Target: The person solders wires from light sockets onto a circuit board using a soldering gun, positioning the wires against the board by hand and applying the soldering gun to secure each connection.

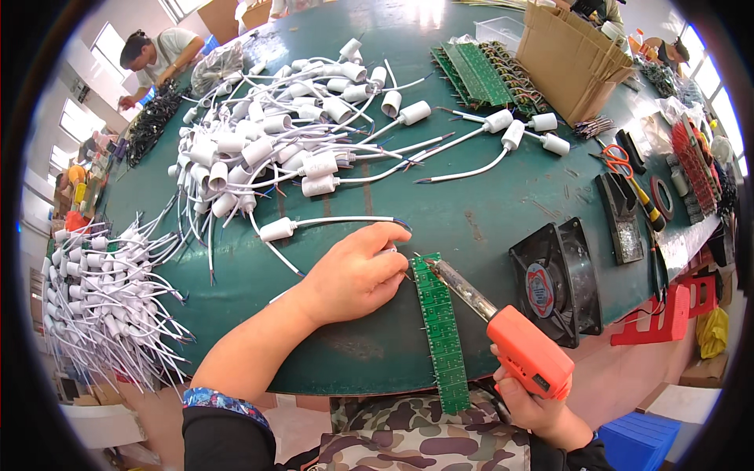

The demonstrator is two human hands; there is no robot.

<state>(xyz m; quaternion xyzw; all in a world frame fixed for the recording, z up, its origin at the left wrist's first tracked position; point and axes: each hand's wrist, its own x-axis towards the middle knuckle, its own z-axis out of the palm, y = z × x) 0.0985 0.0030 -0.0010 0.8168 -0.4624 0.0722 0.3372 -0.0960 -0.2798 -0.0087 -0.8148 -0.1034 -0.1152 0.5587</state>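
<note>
A long green circuit board strip lies at the near table edge, its near end over the camouflage cloth on my lap. My right hand grips an orange pistol-shaped soldering iron, whose tip touches or nearly touches the board's far end. Beside that end, my left hand is closed, fingers pinched around the end of a white cable that is mostly hidden under the hand. Just beyond it lies a white lamp holder with its cable, the bare wire ends near my index finger.
White lamp holders with cables lie heaped across the table; another bundle sits at the left edge. A black fan stands right of the board. Behind it are orange scissors, a cardboard box and stacked green boards. Other people work farther off.
</note>
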